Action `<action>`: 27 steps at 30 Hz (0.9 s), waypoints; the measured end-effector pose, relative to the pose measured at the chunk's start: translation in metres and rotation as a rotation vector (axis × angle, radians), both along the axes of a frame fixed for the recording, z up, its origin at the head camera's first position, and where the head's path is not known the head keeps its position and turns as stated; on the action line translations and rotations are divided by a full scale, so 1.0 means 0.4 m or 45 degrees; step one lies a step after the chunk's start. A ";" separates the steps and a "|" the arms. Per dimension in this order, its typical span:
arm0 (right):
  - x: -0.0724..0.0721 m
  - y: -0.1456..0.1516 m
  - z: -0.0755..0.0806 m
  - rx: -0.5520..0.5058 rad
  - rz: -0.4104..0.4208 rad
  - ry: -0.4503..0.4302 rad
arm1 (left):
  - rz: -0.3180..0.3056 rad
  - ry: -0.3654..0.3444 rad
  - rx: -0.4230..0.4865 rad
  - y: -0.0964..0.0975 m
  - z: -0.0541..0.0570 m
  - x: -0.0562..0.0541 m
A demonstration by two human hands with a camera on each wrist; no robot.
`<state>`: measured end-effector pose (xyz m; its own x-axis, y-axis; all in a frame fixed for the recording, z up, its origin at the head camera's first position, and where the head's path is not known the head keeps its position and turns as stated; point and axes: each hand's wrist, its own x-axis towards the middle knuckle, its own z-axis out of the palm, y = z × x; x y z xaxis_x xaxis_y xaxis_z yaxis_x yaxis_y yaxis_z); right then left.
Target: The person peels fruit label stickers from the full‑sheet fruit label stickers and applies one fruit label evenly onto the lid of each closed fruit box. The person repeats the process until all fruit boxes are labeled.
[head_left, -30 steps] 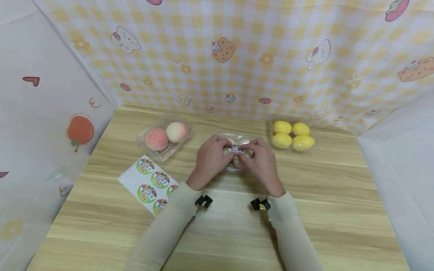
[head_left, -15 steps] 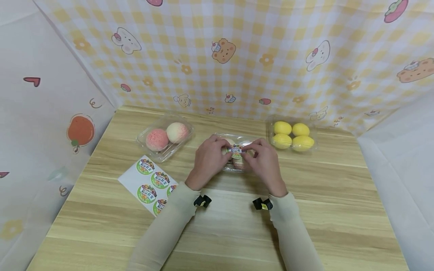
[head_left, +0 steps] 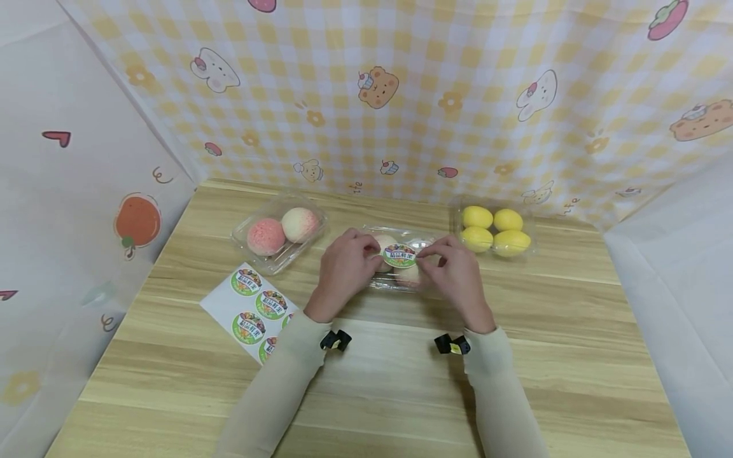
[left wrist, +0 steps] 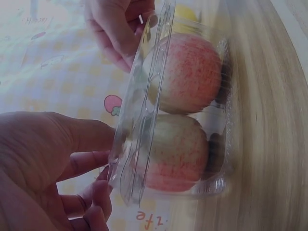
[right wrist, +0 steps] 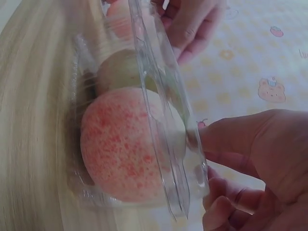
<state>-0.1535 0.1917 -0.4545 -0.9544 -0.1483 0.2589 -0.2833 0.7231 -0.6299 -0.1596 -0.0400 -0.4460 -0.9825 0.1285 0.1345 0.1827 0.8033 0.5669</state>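
One round fruit label (head_left: pixel 399 256) lies on the lid (left wrist: pixel 147 110) of the middle clear clamshell (head_left: pixel 401 229), near table (head_left: pixel 395 407) center-back, Chinese lettering upright in head view. At least two pink-and-cream peaches (head_left: pixel 408 276) inside. Left hand (head_left: pixel 346 267) at the label's left edge, thumb and index slightly apart, fingertips at the lid, holding nothing. Right hand (head_left: pixel 458 270) at the label's right edge, thumb and index close together, a narrow gap; cannot tell if they pinch the edge.

Left clamshell (head_left: pixel 286 257), set at an angle, has two peaches, one pinker, one paler. Right clamshell (head_left: pixel 457 222) has four yellow lemons (head_left: pixel 511 243). White label sheet (head_left: pixel 225 300) in front of the left clamshell, same fruit design; left sleeve (head_left: pixel 280 388) covers part of it. Yellow-white gingham cloth (head_left: pixel 338 38) with cartoon prints hangs behind the table.
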 end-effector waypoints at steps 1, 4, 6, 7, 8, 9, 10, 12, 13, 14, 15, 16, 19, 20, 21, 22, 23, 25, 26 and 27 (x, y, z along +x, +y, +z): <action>0.000 0.004 0.000 -0.005 -0.002 -0.011 | 0.005 -0.002 0.005 -0.003 0.000 0.001; 0.000 0.017 0.001 -0.022 0.001 -0.047 | 0.015 -0.012 0.024 -0.013 0.003 0.003; 0.000 0.026 0.002 -0.029 0.015 -0.067 | 0.014 -0.022 0.036 -0.020 0.004 0.004; 0.000 0.030 0.003 -0.028 0.023 -0.078 | 0.013 -0.029 0.045 -0.024 0.005 0.004; -0.001 0.035 0.004 -0.030 0.034 -0.090 | 0.009 -0.038 0.057 -0.028 0.006 0.003; -0.001 0.041 0.005 -0.032 0.046 -0.104 | 0.005 -0.051 0.069 -0.032 0.006 0.002; -0.002 0.046 0.005 -0.033 0.058 -0.116 | -0.004 -0.061 0.077 -0.037 0.007 0.001; -0.004 0.057 0.006 -0.039 0.082 -0.134 | -0.020 -0.097 0.098 -0.049 0.009 -0.002; -0.005 0.063 0.008 -0.049 0.096 -0.143 | -0.030 -0.120 0.111 -0.055 0.010 -0.003; -0.006 0.069 0.009 -0.056 0.111 -0.145 | -0.042 -0.141 0.124 -0.062 0.012 -0.005; -0.007 0.075 0.011 -0.060 0.126 -0.143 | -0.056 -0.162 0.133 -0.069 0.014 -0.007; -0.008 0.080 0.012 -0.062 0.137 -0.144 | -0.069 -0.182 0.141 -0.077 0.016 -0.009; -0.010 0.098 0.014 -0.055 0.181 -0.162 | -0.105 -0.237 0.164 -0.100 0.021 -0.013; -0.011 0.104 0.015 -0.053 0.197 -0.176 | -0.114 -0.249 0.171 -0.107 0.023 -0.014; -0.011 0.109 0.015 -0.050 0.212 -0.195 | -0.122 -0.265 0.177 -0.114 0.023 -0.016; -0.011 0.114 0.015 -0.049 0.227 -0.217 | -0.127 -0.279 0.183 -0.121 0.025 -0.017; -0.012 0.119 0.015 -0.050 0.243 -0.236 | -0.133 -0.294 0.190 -0.126 0.025 -0.018; -0.013 0.126 0.017 -0.057 0.271 -0.272 | -0.144 -0.324 0.206 -0.135 0.025 -0.020; -0.014 0.129 0.017 -0.061 0.280 -0.284 | -0.148 -0.338 0.211 -0.137 0.025 -0.021; -0.014 0.131 0.017 -0.063 0.287 -0.293 | -0.154 -0.349 0.211 -0.139 0.024 -0.022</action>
<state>-0.1591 0.2442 -0.4476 -0.9333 -0.3552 0.0521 -0.2786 0.6252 -0.7290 -0.1684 -0.0957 -0.4364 -0.9639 0.2451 -0.1039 0.0938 0.6777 0.7293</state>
